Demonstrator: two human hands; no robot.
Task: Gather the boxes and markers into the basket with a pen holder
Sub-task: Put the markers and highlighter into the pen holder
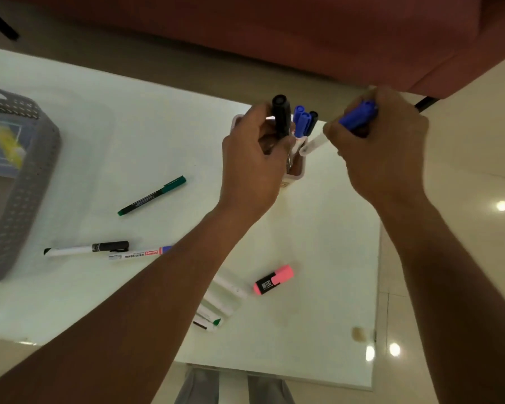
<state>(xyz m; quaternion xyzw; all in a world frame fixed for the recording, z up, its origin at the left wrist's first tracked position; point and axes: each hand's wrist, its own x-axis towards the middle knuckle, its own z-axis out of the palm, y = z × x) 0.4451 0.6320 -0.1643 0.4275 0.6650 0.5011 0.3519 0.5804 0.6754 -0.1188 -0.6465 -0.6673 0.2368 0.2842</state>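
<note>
A: One grey basket (27, 176) sits at the far left edge of the table (129, 112). Why so far from the hands?

B: I'd judge it is the final stop. Its walls are stiff plastic punched with small holes, and a clear box (0, 144) with something yellow inside already lies in it.

A: And the loose things next to it?

B: A slim green marker (152, 195) lies slantwise on the smooth, glossy top. Nearer the person, a black-capped marker (86, 248) and a whiteboard marker (140, 253) lie just beside each other. A few white markers (228, 290) poke out from under the left forearm, and a stubby pink highlighter (273, 279) lies close by. None of these is in the basket yet.

A: What is the left hand (254, 158) doing?

B: Its fingers are curled round a black marker (282, 118), held upright over the pen holder (300, 167), probably so it drops in straight.

A: The holder itself?

B: White and boxy with rounded corners, standing on the table well apart from the basket. Some blue caps (302, 121) and a black one stick out of it.

A: And the right hand (382, 147)?

B: It is clenched round a blue-capped marker (357, 118), whose white barrel angles down toward the holder's mouth. I'd say loading the holder comes first, since one full holder carries more easily than many round barrels that roll.
</note>
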